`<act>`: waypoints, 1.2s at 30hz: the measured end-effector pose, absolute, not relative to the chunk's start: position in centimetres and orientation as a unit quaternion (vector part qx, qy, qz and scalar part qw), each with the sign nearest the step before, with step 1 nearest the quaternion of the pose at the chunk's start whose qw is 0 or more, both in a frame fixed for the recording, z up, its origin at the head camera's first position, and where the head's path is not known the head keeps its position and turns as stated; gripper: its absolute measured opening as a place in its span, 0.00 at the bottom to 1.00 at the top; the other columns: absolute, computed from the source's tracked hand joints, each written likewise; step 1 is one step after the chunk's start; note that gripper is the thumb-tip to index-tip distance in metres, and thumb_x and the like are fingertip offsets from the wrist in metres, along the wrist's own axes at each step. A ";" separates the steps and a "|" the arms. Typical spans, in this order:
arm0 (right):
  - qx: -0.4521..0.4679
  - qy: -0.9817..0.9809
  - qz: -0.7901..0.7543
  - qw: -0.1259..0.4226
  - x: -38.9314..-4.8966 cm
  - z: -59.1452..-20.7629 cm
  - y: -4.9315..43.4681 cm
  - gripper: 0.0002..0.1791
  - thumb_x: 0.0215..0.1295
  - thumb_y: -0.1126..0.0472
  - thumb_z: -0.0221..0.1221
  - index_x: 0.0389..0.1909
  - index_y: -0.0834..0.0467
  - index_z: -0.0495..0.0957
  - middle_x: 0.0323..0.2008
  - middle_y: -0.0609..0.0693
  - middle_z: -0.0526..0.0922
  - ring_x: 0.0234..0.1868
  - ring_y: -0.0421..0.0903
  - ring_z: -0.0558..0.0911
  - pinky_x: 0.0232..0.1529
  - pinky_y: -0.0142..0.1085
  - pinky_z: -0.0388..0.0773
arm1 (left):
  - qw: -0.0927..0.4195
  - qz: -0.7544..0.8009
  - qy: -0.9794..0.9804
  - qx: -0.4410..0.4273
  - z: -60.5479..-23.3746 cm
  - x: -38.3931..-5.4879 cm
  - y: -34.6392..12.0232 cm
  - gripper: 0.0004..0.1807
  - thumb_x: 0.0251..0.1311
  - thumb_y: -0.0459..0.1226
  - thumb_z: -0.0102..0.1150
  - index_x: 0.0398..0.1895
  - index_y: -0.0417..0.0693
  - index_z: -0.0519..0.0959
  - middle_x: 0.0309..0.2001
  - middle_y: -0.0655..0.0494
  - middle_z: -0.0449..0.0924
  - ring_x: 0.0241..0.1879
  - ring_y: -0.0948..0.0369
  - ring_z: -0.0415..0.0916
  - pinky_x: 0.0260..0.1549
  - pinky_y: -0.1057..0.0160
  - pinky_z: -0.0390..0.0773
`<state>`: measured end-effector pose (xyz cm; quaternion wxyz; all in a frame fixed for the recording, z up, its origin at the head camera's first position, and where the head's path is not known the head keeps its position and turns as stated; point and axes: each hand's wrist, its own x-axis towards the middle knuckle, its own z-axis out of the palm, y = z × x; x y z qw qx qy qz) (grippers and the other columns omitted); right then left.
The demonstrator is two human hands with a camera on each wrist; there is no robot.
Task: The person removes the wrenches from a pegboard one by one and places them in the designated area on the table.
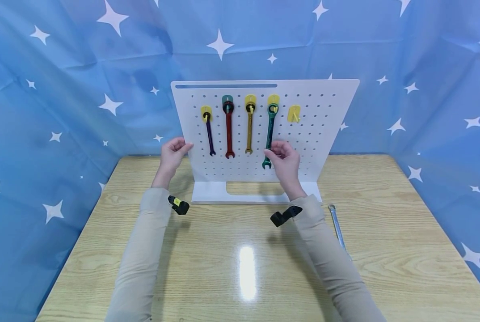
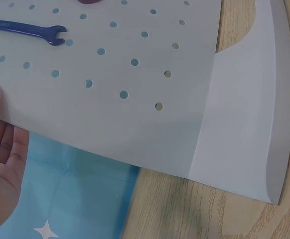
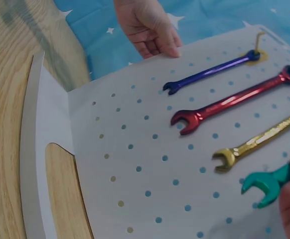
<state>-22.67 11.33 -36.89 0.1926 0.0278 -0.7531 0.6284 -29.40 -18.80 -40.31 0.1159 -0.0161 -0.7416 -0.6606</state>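
My right hand [image 1: 286, 163] pinches the lower shaft of a green wrench [image 1: 270, 129], whose ring end sits at a yellow hook on the white pegboard [image 1: 316, 152]. In the right wrist view the green wrench's open jaw [image 3: 264, 186] juts out past the fingers. With thumb in front and fingers behind, my left hand [image 1: 172, 156] grips the board's left edge. Left of the green wrench hang a gold wrench [image 1: 250, 132], a red wrench [image 1: 229, 132] and a small dark blue-purple wrench [image 1: 210, 136], all with open ends down.
A bare yellow hook [image 1: 294, 113] is on the board right of the green wrench. On the wooden table [image 1: 405, 232] lies a silver wrench [image 1: 337, 228], partly behind my right sleeve. A blue curtain with white stars [image 1: 248, 40] hangs behind and at both sides.
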 end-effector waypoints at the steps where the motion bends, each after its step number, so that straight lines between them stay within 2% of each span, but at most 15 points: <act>1: 0.028 -0.753 0.632 0.181 -22.9 -37.1 11.6 0.12 0.60 0.69 0.61 0.42 0.70 0.75 0.36 0.59 0.81 0.34 0.39 0.76 0.36 0.25 0.73 | 0.116 -0.659 -0.743 -0.016 -40.3 -29.4 -18.8 0.14 0.55 0.36 0.66 0.37 0.32 0.80 0.22 0.66 0.78 0.27 0.65 0.71 0.27 0.70 0.68; 7: 0.027 -0.746 0.653 0.128 -23.7 -38.3 12.9 0.15 0.58 0.63 0.64 0.43 0.67 0.76 0.32 0.45 0.80 0.35 0.39 0.76 0.38 0.27 0.73 | 0.117 -0.658 -0.744 -0.017 -40.4 -29.4 -18.8 0.15 0.54 0.41 0.67 0.35 0.36 0.81 0.22 0.66 0.78 0.27 0.63 0.70 0.30 0.62 0.68; 10: 0.034 -0.745 0.655 0.120 -23.5 -38.2 13.2 0.15 0.58 0.63 0.65 0.42 0.67 0.76 0.31 0.42 0.80 0.34 0.39 0.76 0.38 0.27 0.74 | 0.117 -0.657 -0.745 -0.018 -40.4 -29.4 -18.8 0.15 0.54 0.41 0.67 0.35 0.35 0.81 0.22 0.66 0.77 0.27 0.62 0.70 0.32 0.58 0.68; 18: 0.072 -0.736 0.664 0.112 -22.4 -37.6 13.7 0.09 0.59 0.65 0.64 0.38 0.64 0.77 0.29 0.43 0.80 0.32 0.39 0.77 0.37 0.27 0.76 | 0.112 -0.649 -0.752 -0.015 -40.3 -29.4 -18.8 0.13 0.57 0.37 0.64 0.38 0.34 0.80 0.22 0.68 0.77 0.28 0.64 0.70 0.30 0.66 0.68; 22: 0.080 -0.729 0.672 0.100 -21.8 -37.0 13.8 0.07 0.58 0.66 0.64 0.36 0.62 0.77 0.29 0.45 0.81 0.31 0.38 0.78 0.35 0.28 0.77 | 0.115 -0.646 -0.754 -0.013 -40.2 -29.3 -18.8 0.13 0.57 0.37 0.64 0.38 0.34 0.80 0.22 0.68 0.77 0.27 0.65 0.70 0.31 0.63 0.69; 27: 0.083 -0.716 0.690 0.071 -21.0 -36.2 13.9 0.09 0.59 0.67 0.63 0.38 0.67 0.76 0.28 0.44 0.81 0.30 0.38 0.78 0.34 0.29 0.78 | 0.117 -0.646 -0.754 -0.019 -40.3 -29.3 -18.8 0.13 0.57 0.36 0.64 0.39 0.32 0.80 0.21 0.68 0.77 0.27 0.64 0.69 0.33 0.57 0.68; 36: 0.065 -0.675 0.734 0.031 -19.8 -34.2 13.9 0.03 0.59 0.67 0.63 0.31 0.59 0.78 0.25 0.44 0.82 0.28 0.38 0.78 0.34 0.28 0.77 | 0.115 -0.650 -0.751 -0.022 -40.6 -29.6 -19.0 0.12 0.57 0.38 0.64 0.37 0.35 0.81 0.21 0.67 0.77 0.29 0.58 0.70 0.31 0.61 0.68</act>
